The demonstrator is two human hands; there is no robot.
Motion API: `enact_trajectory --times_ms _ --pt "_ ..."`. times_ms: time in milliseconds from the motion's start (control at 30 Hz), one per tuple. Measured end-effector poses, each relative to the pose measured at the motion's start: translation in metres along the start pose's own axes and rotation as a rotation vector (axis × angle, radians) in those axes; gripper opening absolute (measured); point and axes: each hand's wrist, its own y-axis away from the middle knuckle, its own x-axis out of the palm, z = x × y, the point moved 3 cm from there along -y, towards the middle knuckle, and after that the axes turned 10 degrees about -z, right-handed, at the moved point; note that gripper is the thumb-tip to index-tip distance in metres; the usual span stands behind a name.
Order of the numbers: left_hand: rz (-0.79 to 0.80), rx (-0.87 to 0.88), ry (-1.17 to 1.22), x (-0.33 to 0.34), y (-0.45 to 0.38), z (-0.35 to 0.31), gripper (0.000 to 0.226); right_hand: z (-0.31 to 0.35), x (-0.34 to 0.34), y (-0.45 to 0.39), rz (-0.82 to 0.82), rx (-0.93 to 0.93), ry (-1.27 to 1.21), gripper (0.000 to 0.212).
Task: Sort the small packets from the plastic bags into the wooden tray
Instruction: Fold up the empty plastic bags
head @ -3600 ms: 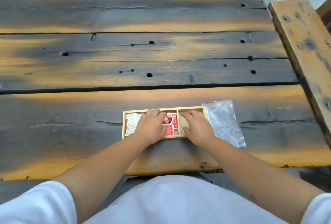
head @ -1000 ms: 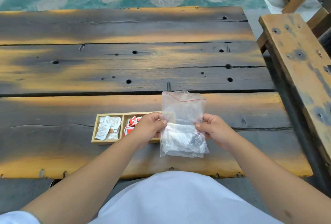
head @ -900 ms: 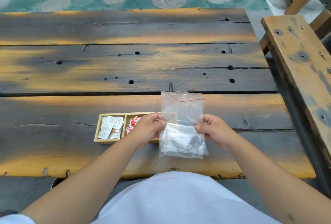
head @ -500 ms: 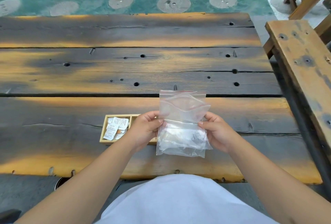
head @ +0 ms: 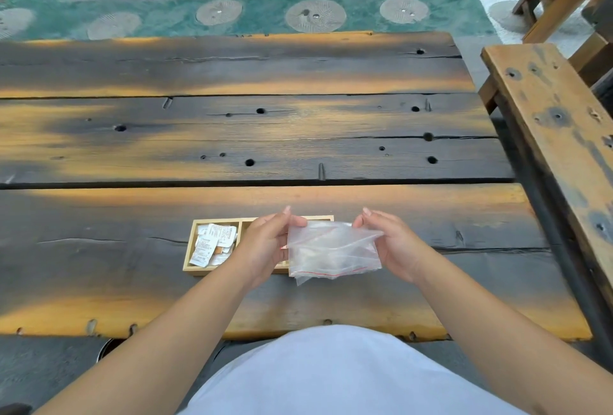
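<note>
A stack of clear plastic bags (head: 333, 250) with red zip lines is folded over and held just above the table, between both hands. My left hand (head: 265, 245) pinches its left edge; my right hand (head: 391, 245) holds its right edge with thumb and fingers. Behind and under them lies the wooden tray (head: 192, 248) with compartments. White packets (head: 214, 243) fill its left compartment. The middle and right compartments are mostly hidden by my left hand and the bags.
The dark plank table (head: 232, 135) stretches far ahead and to the left. A wooden bench (head: 557, 135) runs along the right side. More benches and a green patterned floor lie beyond the far edge.
The bags stood upright between my hands; now their top is folded down toward me and they lie flatter. My fingers have shifted to the upper corners.
</note>
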Motion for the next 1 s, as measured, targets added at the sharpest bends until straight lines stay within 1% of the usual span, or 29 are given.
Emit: enact_trajectory --times_ms 33,67,133,200,300,367,433,467,533,600,633,667,733,767,833,900,1000 --pt "0.009 -0.004 -0.016 0.001 0.001 0.002 0.021 -0.001 0.001 0.001 0.009 0.002 0.012 0.016" --pt "0.020 -0.001 -0.037 0.001 0.001 0.003 0.016 -0.003 0.002 0.000 0.009 0.004 0.032 0.014" --pt "0.027 0.051 -0.105 0.002 0.002 0.007 0.028 -0.006 0.003 0.001 -0.007 -0.015 0.099 0.026" --pt "0.017 0.110 -0.153 0.001 0.001 0.008 0.039 -0.009 0.006 0.000 -0.033 -0.007 0.080 0.043" --pt "0.006 0.156 -0.185 -0.004 0.000 0.010 0.048 -0.014 0.007 0.001 -0.050 0.100 0.023 0.059" --pt "-0.019 0.190 -0.215 -0.007 0.000 0.010 0.051 -0.016 0.009 0.003 0.013 0.192 0.068 0.063" --pt "-0.044 0.212 -0.174 -0.009 0.000 0.011 0.054 -0.019 0.013 0.004 0.080 0.217 0.141 0.058" --pt "-0.066 0.216 -0.145 -0.009 0.000 0.011 0.057 -0.022 0.014 0.002 0.083 0.202 0.164 0.052" --pt "-0.110 0.211 -0.114 -0.009 0.002 0.009 0.061 -0.025 0.019 -0.001 0.034 0.165 0.132 0.040" --pt "-0.126 0.140 -0.032 -0.010 0.000 0.012 0.064 -0.024 0.020 -0.003 -0.016 0.135 0.075 0.037" --pt "-0.114 0.079 0.019 -0.010 0.000 0.014 0.059 -0.022 0.021 -0.003 -0.028 0.120 0.061 0.037" --pt "-0.088 0.012 0.045 -0.011 0.000 0.017 0.049 -0.021 0.021 -0.004 -0.032 0.104 0.054 0.036" --pt "0.009 -0.105 -0.033 -0.013 0.003 0.023 0.028 -0.019 0.022 -0.004 -0.041 0.079 0.059 0.033" --pt "0.037 -0.129 -0.089 -0.014 0.005 0.026 0.023 -0.019 0.022 -0.004 -0.041 0.066 0.063 0.033" --pt "0.003 -0.108 -0.139 -0.019 0.007 0.030 0.017 -0.019 0.023 -0.007 -0.050 0.050 0.060 0.035" --pt "-0.061 -0.086 -0.109 -0.024 0.008 0.032 0.015 -0.022 0.024 -0.007 -0.062 0.094 0.058 0.033" --pt "-0.119 -0.070 -0.092 -0.035 0.013 0.034 0.014 -0.027 0.033 -0.003 0.036 0.211 0.203 0.028"
